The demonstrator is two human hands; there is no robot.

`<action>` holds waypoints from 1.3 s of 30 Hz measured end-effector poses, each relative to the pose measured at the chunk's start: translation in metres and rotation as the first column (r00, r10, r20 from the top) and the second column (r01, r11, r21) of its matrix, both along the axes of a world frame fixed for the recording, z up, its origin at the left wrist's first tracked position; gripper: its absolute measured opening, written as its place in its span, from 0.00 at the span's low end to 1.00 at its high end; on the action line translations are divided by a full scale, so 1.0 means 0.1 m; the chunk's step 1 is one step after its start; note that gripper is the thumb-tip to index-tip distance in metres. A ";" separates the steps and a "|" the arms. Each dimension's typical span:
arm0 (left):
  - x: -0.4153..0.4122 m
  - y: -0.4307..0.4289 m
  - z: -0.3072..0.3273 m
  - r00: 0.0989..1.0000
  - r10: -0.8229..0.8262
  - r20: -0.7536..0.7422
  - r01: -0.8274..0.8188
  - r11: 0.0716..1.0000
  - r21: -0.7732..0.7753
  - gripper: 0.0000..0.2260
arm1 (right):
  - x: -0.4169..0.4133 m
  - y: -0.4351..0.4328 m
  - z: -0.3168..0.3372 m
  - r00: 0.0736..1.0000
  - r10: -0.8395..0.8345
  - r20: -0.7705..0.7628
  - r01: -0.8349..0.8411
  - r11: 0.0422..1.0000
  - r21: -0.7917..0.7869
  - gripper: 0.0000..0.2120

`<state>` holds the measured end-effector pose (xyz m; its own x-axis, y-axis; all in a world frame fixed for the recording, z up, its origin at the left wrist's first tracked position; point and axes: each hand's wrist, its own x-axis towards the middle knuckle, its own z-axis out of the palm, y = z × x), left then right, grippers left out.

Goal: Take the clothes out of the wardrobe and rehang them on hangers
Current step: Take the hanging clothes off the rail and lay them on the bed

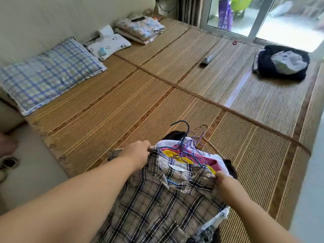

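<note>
A brown plaid shirt (161, 200) lies on top of a stack of clothes at the near edge of the bed. My left hand (138, 153) grips its left shoulder and my right hand (223, 180) pinches its right shoulder near the collar. Under it lie pink, yellow, white and black garments (206, 159) on several wire hangers (185, 137), blue, purple and tan, whose hooks point away from me. A blue hanger runs into the shirt's collar. The wardrobe is out of view.
The bed's bamboo mat (122, 95) stretches ahead. A plaid pillow (47, 72), a small white pillow (108, 45) and folded blankets (140, 29) line the headboard. A dark clothes pile (282, 62) lies far right near a glass door (263, 20). A remote (208, 58) lies mid-bed.
</note>
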<state>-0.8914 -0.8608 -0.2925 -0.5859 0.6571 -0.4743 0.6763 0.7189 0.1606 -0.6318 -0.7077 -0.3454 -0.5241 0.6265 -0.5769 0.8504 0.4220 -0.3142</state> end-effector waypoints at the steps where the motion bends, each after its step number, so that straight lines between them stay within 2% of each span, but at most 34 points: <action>1: 0.02 0.04 -0.10 0.998 -0.002 0.060 0.003 0.999 -0.032 0.10 | 0.01 0.02 -0.10 1.000 -0.005 0.013 0.005 1.000 0.003 0.12; 4: 0.10 0.08 -0.29 0.989 -0.015 0.150 0.026 0.997 -0.074 0.20 | 0.01 0.04 -0.32 1.000 0.026 -0.005 -0.026 1.000 -0.009 0.15; 6: 0.16 0.02 -0.36 0.989 -0.033 0.141 0.048 0.994 -0.098 0.26 | -0.05 0.05 -0.40 0.999 0.006 -0.043 -0.010 0.997 -0.079 0.21; 8: 0.19 -0.05 -0.33 0.991 -0.030 0.129 0.044 0.993 -0.106 0.30 | -0.16 0.04 -0.39 0.996 0.054 -0.068 -0.059 0.995 -0.075 0.27; 12: 0.20 -0.32 -0.20 0.995 -0.015 0.100 0.024 0.996 -0.086 0.31 | -0.56 -0.04 -0.10 0.960 0.231 -0.155 -0.229 0.973 0.033 0.32; 17: 0.06 -0.73 0.30 0.997 0.071 0.037 -0.071 0.997 -0.008 0.32 | -1.29 -0.43 0.63 0.844 0.497 -0.202 -0.466 0.866 0.183 0.33; 22: -0.08 -1.37 1.06 0.976 0.218 -0.025 -0.210 0.961 0.179 0.31 | -1.96 -1.10 1.45 0.637 0.730 -0.249 -0.651 0.681 0.335 0.33; 26: -0.18 -2.09 1.65 0.917 0.392 -0.070 -0.343 0.868 0.358 0.32 | -2.43 -1.82 2.06 0.445 0.843 -0.301 -0.713 0.537 0.450 0.33; 29: -0.26 -2.72 2.05 0.861 0.460 -0.216 -0.345 0.841 0.417 0.33 | -2.74 -2.43 2.45 0.307 0.890 -0.336 -0.739 0.446 0.506 0.33; 35: -0.45 -4.18 2.69 0.646 0.564 -0.515 -0.389 0.823 0.414 0.33 | -3.28 -3.90 3.17 0.041 0.930 -0.365 -0.736 0.275 0.619 0.34; 39: -0.54 -5.17 3.04 0.475 0.665 -0.577 -0.459 0.746 0.482 0.32 | -3.64 -4.96 3.52 -0.115 0.924 -0.365 -0.706 0.183 0.685 0.32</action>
<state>-0.9451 -1.3778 0.0112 -0.9362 0.0842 0.3414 0.1119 0.9917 0.0625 -0.9961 -1.2040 0.0067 -0.7853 -0.5635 0.2564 -0.6151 0.7572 -0.2199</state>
